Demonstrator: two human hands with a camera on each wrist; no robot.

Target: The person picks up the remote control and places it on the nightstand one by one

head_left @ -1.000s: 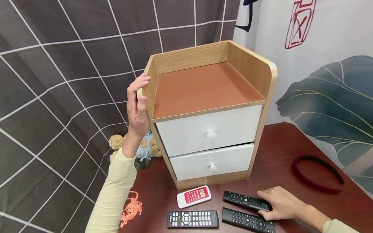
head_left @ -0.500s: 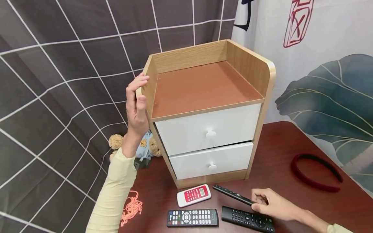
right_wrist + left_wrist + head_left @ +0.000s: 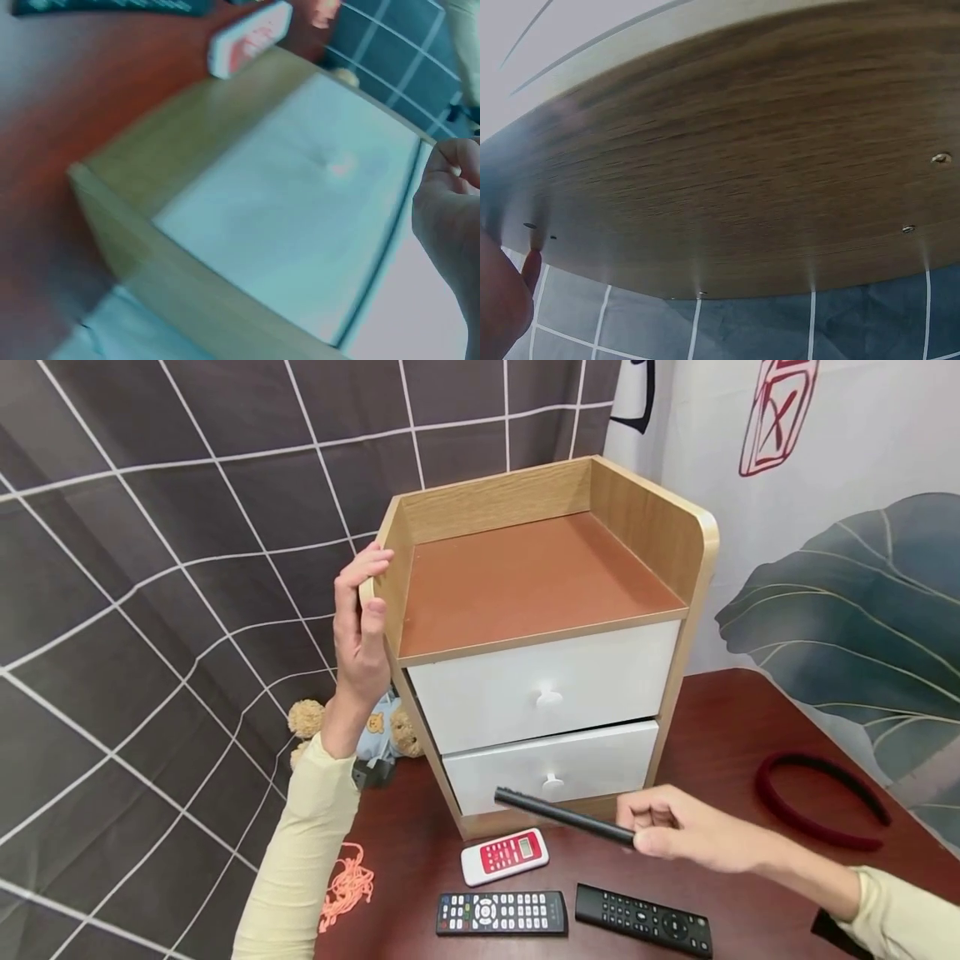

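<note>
With thumb and fingers my right hand (image 3: 697, 831) pinches one end of a slim black remote control (image 3: 562, 814), seen edge-on in the head view. The remote hangs in the air before the lower drawer. My left hand (image 3: 362, 635) grips the front edge of the left side panel of a small wooden drawer cabinet (image 3: 540, 585). Its fingertips reach over to the panel's inner face. In the left wrist view the panel's outer face (image 3: 727, 172) fills most of the picture. The blurred right wrist view shows part of the right hand (image 3: 450, 217); the held remote is hidden there.
A white-and-red remote (image 3: 491, 864), a black remote with white buttons (image 3: 465, 922) and another black remote (image 3: 643, 920) lie before the cabinet. A dark red headband (image 3: 810, 831) lies right. Orange cord (image 3: 347, 885) and a plush toy (image 3: 382, 731) are left.
My right hand has picked the upper black remote off the table, raising it up and leftward toward the drawers. The left hand keeps its grip on the cabinet.
</note>
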